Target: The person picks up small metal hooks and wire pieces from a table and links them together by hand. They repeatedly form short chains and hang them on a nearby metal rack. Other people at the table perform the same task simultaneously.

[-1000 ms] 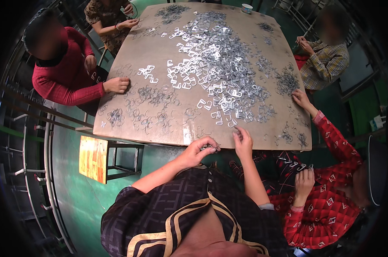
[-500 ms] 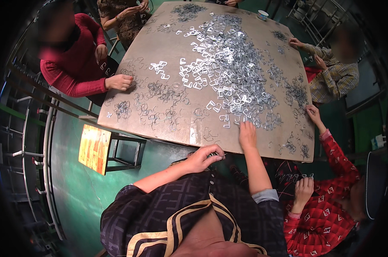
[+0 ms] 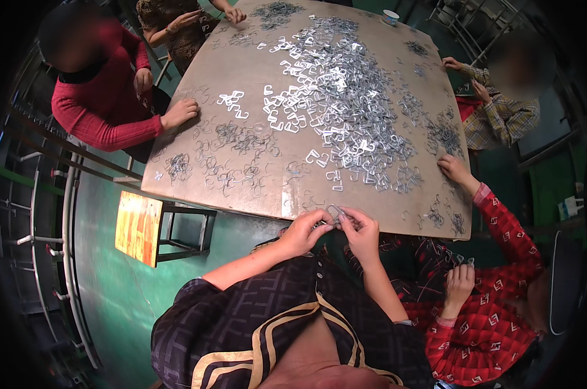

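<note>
Pinching one hook (image 3: 337, 210), left hand (image 3: 303, 232) and right hand (image 3: 363, 238) seem mid-piece, a large pile (image 3: 345, 97) left on the worktop (image 3: 241, 74).

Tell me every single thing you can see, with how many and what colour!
Table: one, brown, in the middle
Metal pieces: too many to count, silver, heaped on the table, a small group left of the heap
Thin wire pieces: too many to count, dark grey, scattered around the heap
Cup: one, white and blue, far edge
Stool: one, wooden top, dark legs, lower left
Co-workers: at least four; red sweater left, brown patterned top far left, plaid shirt right, red patterned clothes near right
Floor: one, green, below
Held metal piece: one showing clearly, silver, between both hands
Shirt: one, black with gold trim, bottom
Left hand: one, bare, near edge
Right hand: one, bare, beside it
</note>
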The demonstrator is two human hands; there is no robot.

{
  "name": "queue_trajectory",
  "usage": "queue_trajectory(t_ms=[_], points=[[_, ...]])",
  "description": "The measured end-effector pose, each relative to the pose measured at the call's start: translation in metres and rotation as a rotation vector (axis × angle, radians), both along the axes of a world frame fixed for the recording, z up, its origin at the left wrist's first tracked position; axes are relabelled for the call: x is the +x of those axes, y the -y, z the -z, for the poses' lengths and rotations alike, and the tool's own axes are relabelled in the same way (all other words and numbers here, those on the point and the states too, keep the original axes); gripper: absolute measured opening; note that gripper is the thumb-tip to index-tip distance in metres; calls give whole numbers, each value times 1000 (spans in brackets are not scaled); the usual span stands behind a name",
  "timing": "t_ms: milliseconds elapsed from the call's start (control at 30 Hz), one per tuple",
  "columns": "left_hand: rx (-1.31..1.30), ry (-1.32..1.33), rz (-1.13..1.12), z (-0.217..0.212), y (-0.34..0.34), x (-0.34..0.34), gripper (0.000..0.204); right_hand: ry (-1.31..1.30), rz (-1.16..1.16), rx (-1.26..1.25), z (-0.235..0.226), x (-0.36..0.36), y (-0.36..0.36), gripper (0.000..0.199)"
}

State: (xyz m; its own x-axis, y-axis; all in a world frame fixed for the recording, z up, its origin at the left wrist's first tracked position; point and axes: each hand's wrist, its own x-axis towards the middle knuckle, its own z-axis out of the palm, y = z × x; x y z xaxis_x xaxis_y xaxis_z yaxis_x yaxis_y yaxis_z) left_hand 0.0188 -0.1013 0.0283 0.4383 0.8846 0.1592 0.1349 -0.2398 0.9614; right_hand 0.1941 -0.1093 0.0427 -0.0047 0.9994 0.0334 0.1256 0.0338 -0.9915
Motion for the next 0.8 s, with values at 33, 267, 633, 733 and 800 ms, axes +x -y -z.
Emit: queue_trajectory(t_ms=[33, 267, 633, 733, 800], points=[[53, -29, -10, 0, 1, 1, 10, 99, 19, 42, -5, -1, 3, 17], [193, -113, -29, 5, 2, 5, 12, 580, 103, 372, -29, -7, 17, 20], [582, -791, -342, 81, -101, -56, 11, 558, 132, 412, -29, 1, 28, 21], [663, -1015, -169, 77, -116, -51, 12, 538, 189, 400, -42, 10, 44, 22], [744, -1080, -69, 68, -119, -43, 11, 497, 238, 394, -51, 18, 55, 23]])
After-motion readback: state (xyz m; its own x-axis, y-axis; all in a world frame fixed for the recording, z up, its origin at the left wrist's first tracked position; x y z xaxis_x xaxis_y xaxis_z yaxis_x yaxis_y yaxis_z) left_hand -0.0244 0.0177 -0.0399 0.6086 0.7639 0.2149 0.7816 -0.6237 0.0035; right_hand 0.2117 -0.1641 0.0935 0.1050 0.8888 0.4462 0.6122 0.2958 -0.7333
